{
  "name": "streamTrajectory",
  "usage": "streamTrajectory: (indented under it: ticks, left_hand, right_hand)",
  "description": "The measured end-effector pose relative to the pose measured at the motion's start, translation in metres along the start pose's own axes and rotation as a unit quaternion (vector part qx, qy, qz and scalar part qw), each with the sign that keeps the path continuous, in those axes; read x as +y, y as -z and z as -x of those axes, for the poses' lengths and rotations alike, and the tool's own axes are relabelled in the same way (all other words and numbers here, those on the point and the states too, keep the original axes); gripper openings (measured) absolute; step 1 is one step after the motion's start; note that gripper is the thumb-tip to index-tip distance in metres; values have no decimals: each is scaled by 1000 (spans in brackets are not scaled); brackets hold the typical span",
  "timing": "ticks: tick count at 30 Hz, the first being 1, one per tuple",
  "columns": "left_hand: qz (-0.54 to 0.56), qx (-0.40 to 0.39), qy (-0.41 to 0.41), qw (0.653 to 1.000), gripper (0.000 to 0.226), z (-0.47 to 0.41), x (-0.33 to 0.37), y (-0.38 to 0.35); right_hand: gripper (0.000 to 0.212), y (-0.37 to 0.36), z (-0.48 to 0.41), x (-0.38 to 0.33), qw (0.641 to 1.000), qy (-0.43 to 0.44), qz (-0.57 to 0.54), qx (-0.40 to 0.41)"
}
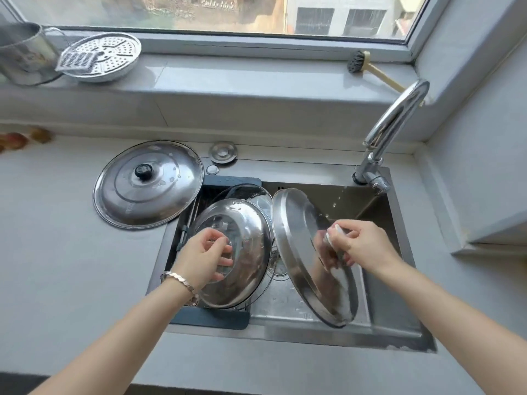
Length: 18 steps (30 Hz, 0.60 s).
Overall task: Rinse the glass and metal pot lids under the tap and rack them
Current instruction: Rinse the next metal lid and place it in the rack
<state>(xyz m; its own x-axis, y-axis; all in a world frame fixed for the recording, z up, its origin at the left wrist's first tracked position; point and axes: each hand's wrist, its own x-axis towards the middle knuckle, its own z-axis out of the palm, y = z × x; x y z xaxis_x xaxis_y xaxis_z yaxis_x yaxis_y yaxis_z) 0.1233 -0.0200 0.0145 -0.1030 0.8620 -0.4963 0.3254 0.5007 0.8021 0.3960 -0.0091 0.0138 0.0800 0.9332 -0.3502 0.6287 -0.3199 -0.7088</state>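
Fingers [340,246] of your right hand [360,243] clench the knob of the metal lid [302,252], held tilted on edge over the sink [399,309]. Your left hand [204,259] grips the knob of the racked lid [251,240], leaning in the drying rack [211,317]. A third lid [148,183] lies flat on the tabletop [71,252] beside the rack.

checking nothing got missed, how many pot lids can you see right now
4. A large steel lid with a black knob on the counter; a metal lid under the left hand on the rack; a glass lid behind it; a steel lid in the right hand. More may be hidden.
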Motion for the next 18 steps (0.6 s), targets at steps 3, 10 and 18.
streamTrajectory:
  ticks: [3, 10, 18]
  left_hand:
    - [-21, 14, 3, 1000, 15, -7, -11, 28]
    - [13, 41, 21, 999, 17, -26, -34, 81]
    - [53, 47, 49, 996, 17, -44, -49, 115]
  right_hand:
    - [20, -5, 1, -56, 997, 54, 61, 13]
    - [37, -77, -58, -160, 951, 106, 290, 15]
    - [26, -170, -101, -179, 905, 86, 416, -35]
